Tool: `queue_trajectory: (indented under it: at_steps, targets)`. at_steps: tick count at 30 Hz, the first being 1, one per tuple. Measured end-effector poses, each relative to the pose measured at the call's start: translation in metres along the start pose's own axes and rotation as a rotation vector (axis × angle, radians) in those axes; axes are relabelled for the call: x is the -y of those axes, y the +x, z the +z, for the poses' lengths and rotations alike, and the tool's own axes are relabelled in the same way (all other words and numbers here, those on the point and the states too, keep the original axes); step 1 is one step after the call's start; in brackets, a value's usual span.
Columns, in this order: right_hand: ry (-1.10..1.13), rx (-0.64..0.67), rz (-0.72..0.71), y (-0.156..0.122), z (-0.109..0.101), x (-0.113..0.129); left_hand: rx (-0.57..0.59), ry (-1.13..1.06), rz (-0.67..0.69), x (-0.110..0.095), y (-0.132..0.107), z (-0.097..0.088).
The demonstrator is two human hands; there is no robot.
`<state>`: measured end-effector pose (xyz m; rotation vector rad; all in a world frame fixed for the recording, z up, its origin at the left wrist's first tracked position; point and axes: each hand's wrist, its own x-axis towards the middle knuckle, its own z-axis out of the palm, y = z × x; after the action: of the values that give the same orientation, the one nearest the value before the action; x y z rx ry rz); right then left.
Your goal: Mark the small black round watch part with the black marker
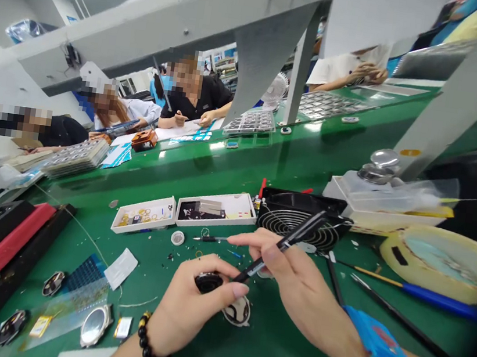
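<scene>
My left hand (187, 303) is closed around a round black watch part (208, 282), held between thumb and fingers. My right hand (295, 280) grips slim black tweezers (290, 238) with pale lettering, slanting up to the right. The lower end of the tweezers meets the left thumb and forefinger, so its tip is hidden. Just below the hands, an open round watch case (239, 312) lies on the green bench, partly covered by the left thumb. A watch case with a shiny face (95, 325) and a small white battery (123, 327) lie left of the left wrist.
Two white trays (215, 222) of small parts and a black fan (303, 219) stand behind the hands. A blue-handled tool (437, 299) and a yellowish round dish (442, 264) are at right. A red-and-black rack (4, 253) borders the left. Several people sit across the bench.
</scene>
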<state>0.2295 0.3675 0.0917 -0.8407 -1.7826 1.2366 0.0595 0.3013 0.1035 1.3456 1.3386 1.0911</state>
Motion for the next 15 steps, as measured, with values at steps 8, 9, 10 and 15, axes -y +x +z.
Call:
queue_trajectory:
  at_steps: [8,9,10,15]
  targets:
    - [0.055,0.163,0.129,0.0063,-0.0038,0.0000,-0.021,0.133,0.108,0.0000,-0.0016,-0.0041]
    - [0.068,0.201,0.152,0.0068,-0.0031,0.0012,-0.016,0.176,0.140,0.0001,-0.0027,-0.0041]
    - [0.076,0.228,0.179,0.0070,-0.0019,0.0024,-0.012,0.223,0.174,0.0007,-0.0038,-0.0041]
    - [0.067,0.211,0.255,0.0040,0.0058,0.0026,-0.023,0.487,0.383,0.0055,-0.0080,-0.0071]
